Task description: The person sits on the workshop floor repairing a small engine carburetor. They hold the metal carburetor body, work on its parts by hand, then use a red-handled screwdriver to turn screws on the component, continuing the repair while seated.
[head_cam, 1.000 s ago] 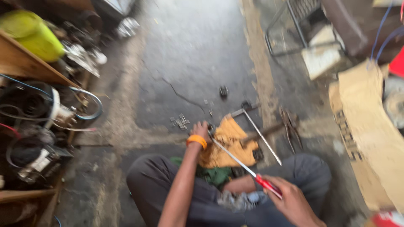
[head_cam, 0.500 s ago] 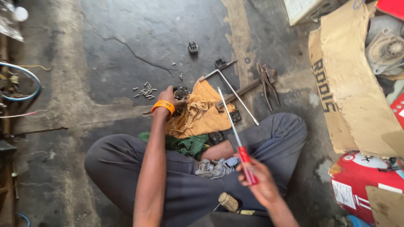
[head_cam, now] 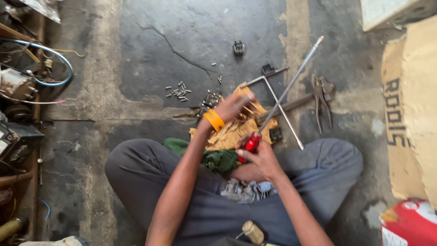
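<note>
Fingers of your right hand (head_cam: pixel 260 157) wrap tight around the red handle of the long screwdriver (head_cam: pixel 287 93), its shaft angling up and away beyond your fingertips, while your left hand (head_cam: pixel 234 105), blurred, fingers curled, grip indeterminate, rests on the yellow cloth (head_cam: pixel 236 130) just beside them.

Cracked concrete floor (head_cam: pixel 136 54) w/ small screws (head_cam: pixel 178 90), pliers (head_cam: pixel 321 98), yellow rag (head_cam: pixel 236 130), cardboard (head_cam: pixel 409 105)

Rusty metal pliers (head_cam: pixel 322 98) lie on the cracked concrete floor (head_cam: pixel 191 41) beside a brown cardboard sheet (head_cam: pixel 412 109); small loose metal screws (head_cam: pixel 178 90) are scattered farther left.
</note>
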